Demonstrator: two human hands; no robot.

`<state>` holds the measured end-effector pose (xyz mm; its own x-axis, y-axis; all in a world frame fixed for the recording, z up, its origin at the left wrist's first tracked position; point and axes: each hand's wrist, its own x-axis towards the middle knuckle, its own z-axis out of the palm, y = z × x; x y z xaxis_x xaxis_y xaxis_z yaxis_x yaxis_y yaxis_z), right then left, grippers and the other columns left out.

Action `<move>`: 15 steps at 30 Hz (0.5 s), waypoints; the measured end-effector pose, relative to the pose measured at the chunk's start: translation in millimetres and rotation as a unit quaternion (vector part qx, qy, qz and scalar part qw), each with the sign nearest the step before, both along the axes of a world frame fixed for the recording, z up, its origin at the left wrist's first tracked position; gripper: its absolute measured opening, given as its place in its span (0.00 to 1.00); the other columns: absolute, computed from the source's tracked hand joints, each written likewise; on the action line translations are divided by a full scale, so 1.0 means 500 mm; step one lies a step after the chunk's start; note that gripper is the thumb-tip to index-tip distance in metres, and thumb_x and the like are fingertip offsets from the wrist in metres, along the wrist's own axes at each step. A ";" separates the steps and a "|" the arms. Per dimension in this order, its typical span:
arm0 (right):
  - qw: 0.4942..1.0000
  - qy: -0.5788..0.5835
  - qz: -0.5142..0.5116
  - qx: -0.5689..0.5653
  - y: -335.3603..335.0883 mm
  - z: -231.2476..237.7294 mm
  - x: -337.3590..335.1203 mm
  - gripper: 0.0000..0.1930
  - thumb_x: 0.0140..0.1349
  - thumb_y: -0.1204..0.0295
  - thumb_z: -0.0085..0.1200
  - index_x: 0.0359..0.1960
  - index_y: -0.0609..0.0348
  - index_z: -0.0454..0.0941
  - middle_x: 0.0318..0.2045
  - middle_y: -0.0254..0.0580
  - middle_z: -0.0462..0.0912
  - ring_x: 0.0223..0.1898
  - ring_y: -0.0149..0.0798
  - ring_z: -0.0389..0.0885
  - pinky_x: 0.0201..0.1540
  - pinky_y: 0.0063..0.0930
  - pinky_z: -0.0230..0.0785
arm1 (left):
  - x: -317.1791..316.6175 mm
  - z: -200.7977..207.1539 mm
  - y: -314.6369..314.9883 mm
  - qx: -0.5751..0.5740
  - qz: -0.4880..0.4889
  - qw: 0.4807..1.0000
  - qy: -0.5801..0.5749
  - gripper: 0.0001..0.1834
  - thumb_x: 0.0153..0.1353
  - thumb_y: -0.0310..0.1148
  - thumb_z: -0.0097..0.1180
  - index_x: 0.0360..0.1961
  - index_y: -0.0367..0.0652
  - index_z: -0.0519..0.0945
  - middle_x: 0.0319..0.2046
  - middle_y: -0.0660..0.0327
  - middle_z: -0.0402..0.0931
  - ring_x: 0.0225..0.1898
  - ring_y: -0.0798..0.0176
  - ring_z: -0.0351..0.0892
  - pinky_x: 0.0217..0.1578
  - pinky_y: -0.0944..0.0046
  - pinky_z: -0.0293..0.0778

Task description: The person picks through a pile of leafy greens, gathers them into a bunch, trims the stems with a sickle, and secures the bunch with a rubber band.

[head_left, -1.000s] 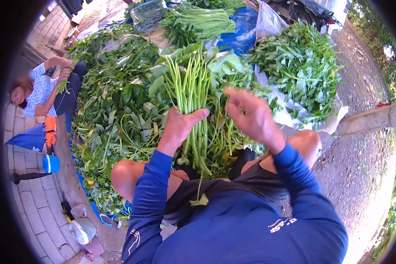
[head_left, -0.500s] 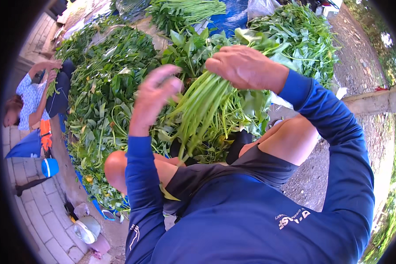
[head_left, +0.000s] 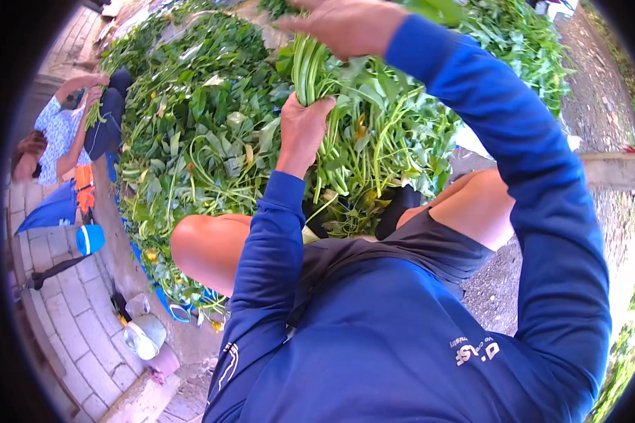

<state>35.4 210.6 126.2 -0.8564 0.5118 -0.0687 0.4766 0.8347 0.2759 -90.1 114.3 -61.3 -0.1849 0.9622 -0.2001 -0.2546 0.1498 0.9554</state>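
A bunch of long-stemmed leafy greens point(head_left: 307, 69) stands upright in front of me, its cut stem ends hanging below my fist. My left hand point(head_left: 305, 130) is wrapped round the stems. Above the bunch, at the top edge of the view, my right hand point(head_left: 353, 27) has its fingers stretched out toward the left, somewhat blurred. It appears to hold nothing. Loose leafy greens point(head_left: 374, 151) lie between my bent legs, just under the bunch. A broad pile of the same greens point(head_left: 197, 120) spreads out to the left.
At the far left a person in a patterned top point(head_left: 54, 130) sits holding stems. An orange cloth point(head_left: 85, 187), a blue container point(head_left: 89, 240) and a metal pail point(head_left: 144, 336) are on the paving. More greens point(head_left: 515, 60) lie at the far right, near a concrete beam point(head_left: 617, 171).
My left hand, open before, has moved right and closed round the stems. My right hand has let go of the bunch and risen up and left, fingers extended. The view has shifted slightly.
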 end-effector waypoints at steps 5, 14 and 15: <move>0.866 0.474 -0.161 -0.006 -0.029 -0.022 0.146 0.13 0.68 0.63 0.64 0.44 0.61 0.84 0.26 0.37 0.84 0.27 0.28 0.79 0.30 0.27 0.71 | -0.049 -0.034 -0.018 -0.077 0.084 0.993 0.018 0.02 0.64 0.29 0.64 0.37 0.44 0.84 0.20 0.73 0.73 0.18 0.77 0.65 0.19 0.68 0.59; 0.549 0.621 -0.288 -0.479 -0.225 -0.417 0.003 0.20 0.68 0.62 0.62 0.47 0.71 0.86 0.39 0.48 0.91 0.41 0.38 0.88 0.48 0.33 0.79 | -0.008 -0.061 -0.035 -0.064 0.133 0.989 -0.018 0.05 0.68 0.33 0.65 0.35 0.46 0.83 0.21 0.70 0.74 0.17 0.75 0.66 0.18 0.68 0.59; 0.470 0.659 -0.288 -0.513 -0.224 -0.424 0.009 0.16 0.69 0.64 0.62 0.46 0.67 0.86 0.40 0.42 0.90 0.39 0.33 0.86 0.44 0.29 0.77 | -0.002 -0.063 -0.035 -0.061 0.118 0.991 -0.011 0.06 0.69 0.34 0.65 0.34 0.46 0.82 0.21 0.70 0.74 0.17 0.74 0.66 0.18 0.68 0.59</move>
